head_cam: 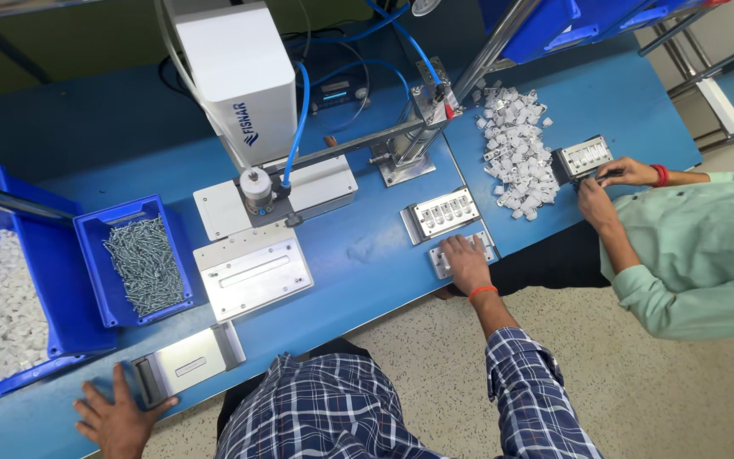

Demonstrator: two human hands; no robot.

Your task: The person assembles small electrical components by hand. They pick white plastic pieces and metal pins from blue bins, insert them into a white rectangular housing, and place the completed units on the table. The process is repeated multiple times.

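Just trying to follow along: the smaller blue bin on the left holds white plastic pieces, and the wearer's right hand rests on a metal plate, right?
Not quite. The head view shows the smaller blue bin holding grey metal screws; the right hand does rest on a metal plate.
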